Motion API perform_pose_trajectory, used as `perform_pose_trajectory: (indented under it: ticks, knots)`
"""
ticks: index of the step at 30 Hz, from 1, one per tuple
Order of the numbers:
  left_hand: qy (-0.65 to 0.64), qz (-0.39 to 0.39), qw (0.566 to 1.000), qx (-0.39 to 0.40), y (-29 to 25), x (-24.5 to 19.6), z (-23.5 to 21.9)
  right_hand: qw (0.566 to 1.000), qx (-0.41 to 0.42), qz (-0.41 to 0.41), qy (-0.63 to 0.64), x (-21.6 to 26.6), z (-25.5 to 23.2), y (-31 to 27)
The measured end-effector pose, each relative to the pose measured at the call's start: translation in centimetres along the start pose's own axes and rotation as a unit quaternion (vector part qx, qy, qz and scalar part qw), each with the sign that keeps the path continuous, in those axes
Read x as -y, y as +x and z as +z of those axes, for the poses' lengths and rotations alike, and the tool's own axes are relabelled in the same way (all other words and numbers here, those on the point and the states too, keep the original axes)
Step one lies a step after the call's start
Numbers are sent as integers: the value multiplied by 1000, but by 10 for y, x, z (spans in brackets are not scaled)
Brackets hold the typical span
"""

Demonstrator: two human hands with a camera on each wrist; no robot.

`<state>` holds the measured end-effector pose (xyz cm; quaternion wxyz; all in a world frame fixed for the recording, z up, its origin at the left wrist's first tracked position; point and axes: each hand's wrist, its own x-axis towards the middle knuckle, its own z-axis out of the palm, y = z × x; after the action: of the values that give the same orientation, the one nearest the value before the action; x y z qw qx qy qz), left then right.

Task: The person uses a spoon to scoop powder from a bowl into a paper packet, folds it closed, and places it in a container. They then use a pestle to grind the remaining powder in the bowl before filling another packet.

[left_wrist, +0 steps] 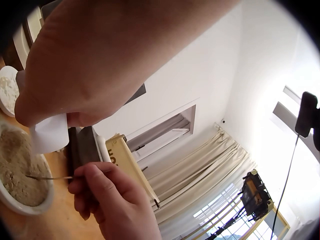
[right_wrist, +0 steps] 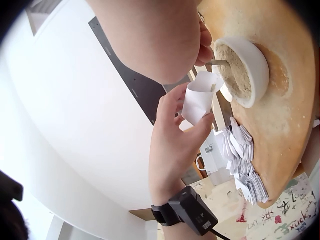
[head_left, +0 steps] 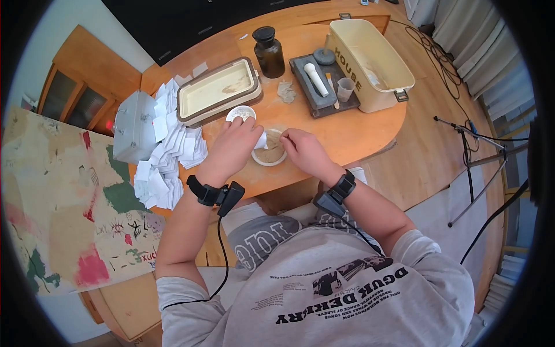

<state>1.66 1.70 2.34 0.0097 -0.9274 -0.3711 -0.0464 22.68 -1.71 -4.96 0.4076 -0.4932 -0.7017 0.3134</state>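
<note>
A white bowl of tan powder (head_left: pixel 269 155) stands at the table's near edge. My left hand (head_left: pixel 235 144) holds a small open white paper packet (right_wrist: pixel 198 98) by its sides, tilted beside the bowl. My right hand (head_left: pixel 307 152) pinches a thin flat stick (left_wrist: pixel 50 177), whose tip touches the powder (left_wrist: pixel 20 167). Behind my left hand sits a smaller white bowl with white powder (head_left: pixel 240 113), partly covered by the fingers. In the right wrist view a little powder shows at the packet's mouth.
Left of the bowls lie many folded white packets (head_left: pixel 173 151) and a silver case (head_left: pixel 134 126). Farther back are a cream tray (head_left: pixel 217 95), a dark jar (head_left: pixel 269 53), a black tray (head_left: pixel 346 106) holding a white pestle (head_left: pixel 315 80) and cup, and a cream bin (head_left: pixel 387 95).
</note>
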Motion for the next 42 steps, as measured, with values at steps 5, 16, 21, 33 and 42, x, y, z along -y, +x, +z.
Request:
perform_pose_trajectory:
  ticks: [5, 16, 21, 33, 42]
  knots:
    - [19, 16, 999, 21, 4, -1, 1, 999, -18, -10, 25, 1, -2, -1]
    - [47, 26, 996, 68, 8, -4, -9, 999, -21, -10, 28, 0, -6, -2]
    - [62, 26, 995, 75, 9, -7, -14, 999, -27, -15, 29, -2, -7, -2]
    - [104, 48, 992, 45, 14, -14, -21, 998, -41, -14, 42, 3, -15, -6]
    - [131, 59, 988, 61, 19, -24, -27, 997, -59, -28, 49, -1, -18, -8]
